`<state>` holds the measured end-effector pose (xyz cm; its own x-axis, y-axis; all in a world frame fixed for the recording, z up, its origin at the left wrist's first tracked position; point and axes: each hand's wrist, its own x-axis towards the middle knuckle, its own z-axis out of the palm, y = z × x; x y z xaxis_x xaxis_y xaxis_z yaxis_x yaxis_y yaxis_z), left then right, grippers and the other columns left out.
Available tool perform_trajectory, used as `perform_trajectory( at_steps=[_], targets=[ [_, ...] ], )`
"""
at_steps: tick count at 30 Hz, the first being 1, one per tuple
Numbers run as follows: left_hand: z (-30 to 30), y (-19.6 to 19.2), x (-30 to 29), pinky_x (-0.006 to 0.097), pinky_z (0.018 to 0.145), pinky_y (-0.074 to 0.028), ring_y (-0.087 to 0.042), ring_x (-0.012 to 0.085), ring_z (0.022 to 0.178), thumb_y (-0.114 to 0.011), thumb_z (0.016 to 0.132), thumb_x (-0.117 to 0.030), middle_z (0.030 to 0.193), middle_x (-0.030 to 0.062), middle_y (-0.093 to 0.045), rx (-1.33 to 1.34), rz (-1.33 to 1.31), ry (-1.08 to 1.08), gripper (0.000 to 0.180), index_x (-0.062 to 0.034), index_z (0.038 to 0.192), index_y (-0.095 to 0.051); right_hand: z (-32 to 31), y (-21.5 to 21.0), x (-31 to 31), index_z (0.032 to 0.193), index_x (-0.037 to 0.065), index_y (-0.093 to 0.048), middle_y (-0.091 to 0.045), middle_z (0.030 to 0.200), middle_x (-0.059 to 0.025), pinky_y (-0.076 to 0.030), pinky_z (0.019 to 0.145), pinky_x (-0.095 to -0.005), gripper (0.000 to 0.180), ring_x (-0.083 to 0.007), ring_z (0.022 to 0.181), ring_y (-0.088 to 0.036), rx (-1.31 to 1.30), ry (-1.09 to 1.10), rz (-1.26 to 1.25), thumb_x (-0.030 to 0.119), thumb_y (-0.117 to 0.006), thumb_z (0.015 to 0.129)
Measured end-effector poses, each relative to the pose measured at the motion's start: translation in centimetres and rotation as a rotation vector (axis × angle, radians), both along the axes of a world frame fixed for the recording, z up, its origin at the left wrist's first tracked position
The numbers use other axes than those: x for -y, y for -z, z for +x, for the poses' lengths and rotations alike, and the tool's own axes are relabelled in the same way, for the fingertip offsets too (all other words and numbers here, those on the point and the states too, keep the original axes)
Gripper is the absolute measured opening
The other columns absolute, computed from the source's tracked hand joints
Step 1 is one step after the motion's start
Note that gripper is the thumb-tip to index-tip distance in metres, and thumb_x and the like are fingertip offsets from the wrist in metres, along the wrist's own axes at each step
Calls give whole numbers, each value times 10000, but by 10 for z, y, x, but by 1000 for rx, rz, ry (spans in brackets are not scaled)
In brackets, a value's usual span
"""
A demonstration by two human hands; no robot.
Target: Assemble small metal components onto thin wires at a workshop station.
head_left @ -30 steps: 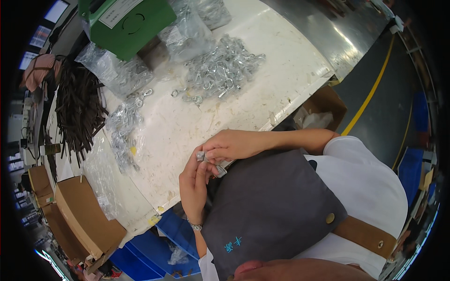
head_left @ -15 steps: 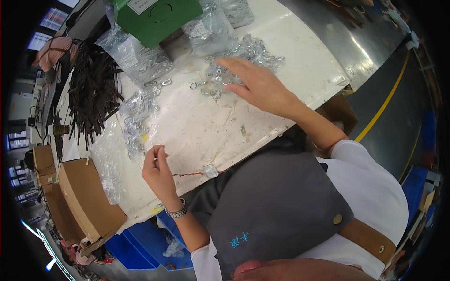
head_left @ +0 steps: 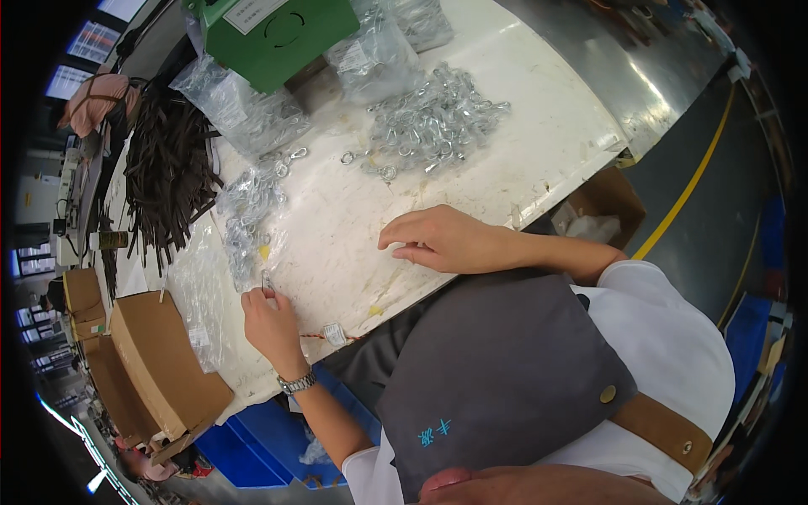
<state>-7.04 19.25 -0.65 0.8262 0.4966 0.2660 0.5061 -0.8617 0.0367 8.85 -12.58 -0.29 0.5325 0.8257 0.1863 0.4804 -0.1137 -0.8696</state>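
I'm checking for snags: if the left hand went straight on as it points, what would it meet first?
The left hand would probably meet the near end of the smaller pile of metal clips; whether it touches one now is unclear.

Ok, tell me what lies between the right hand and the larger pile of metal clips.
The head view shows only scuffed white tabletop between the right hand and that clip pile.

Windows (head_left: 91,40) glow at the upper left; a yellow line (head_left: 695,178) crosses grey floor (head_left: 669,175) at the right.
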Motion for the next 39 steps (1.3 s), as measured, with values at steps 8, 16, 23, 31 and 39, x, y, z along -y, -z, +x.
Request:
perform_trajectory(
  at_steps=[8, 16, 23, 31, 39],
  targets=[
    [4, -18, 76, 302, 593, -444, -513, 156, 605, -711, 875, 24, 870, 80, -583, 193, -704, 175, 109, 10, 919, -612, -3, 8, -26, 1417, 36, -588, -656, 1353, -181, -587, 839, -393, 423, -315, 928, -726, -181, -60, -27, 104, -676, 1008],
    [13, -11, 112, 304, 632, -464, -520, 171, 685, -734, 921, 4, 983, 88, -641, 251, -692, 250, 181, -3, 1074, -638, -11, 26, -51, 1233, -23, -584, -560, 1300, -190, -561, 851, -475, 415, -393, 1020, -678, 274, -110, -47, 105, -773, 887],
    [15, -2, 106, 282, 676, -494, -575, 171, 725, -754, 908, 5, 1031, 94, -674, 225, -594, 375, 256, -4, 1144, -655, -22, 25, -45, 1185, -26, -586, -532, 1361, -173, -571, 852, -446, 363, -360, 1043, -682, 300, -68, 6, 125, -765, 907],
    [15, -4, 108, 252, 681, -485, -573, 85, 740, -749, 906, 57, 913, 39, -648, 187, -1003, 191, 197, -4, 1059, -641, -16, 18, -41, 1047, 80, -622, -694, 957, -72, -545, 722, -399, 219, -285, 880, -703, 108, 5, -169, 179, -771, 921],
    [22, -19, 118, 184, 482, -232, -340, -10, 540, -610, 1070, -82, 741, -80, -519, 347, -1562, 112, 246, 22, 1286, -661, 5, -7, -23, 954, 51, -646, -706, 831, -51, -531, 726, -333, 185, -168, 775, -667, -392, -18, 10, 148, -792, 895]
  ],
)
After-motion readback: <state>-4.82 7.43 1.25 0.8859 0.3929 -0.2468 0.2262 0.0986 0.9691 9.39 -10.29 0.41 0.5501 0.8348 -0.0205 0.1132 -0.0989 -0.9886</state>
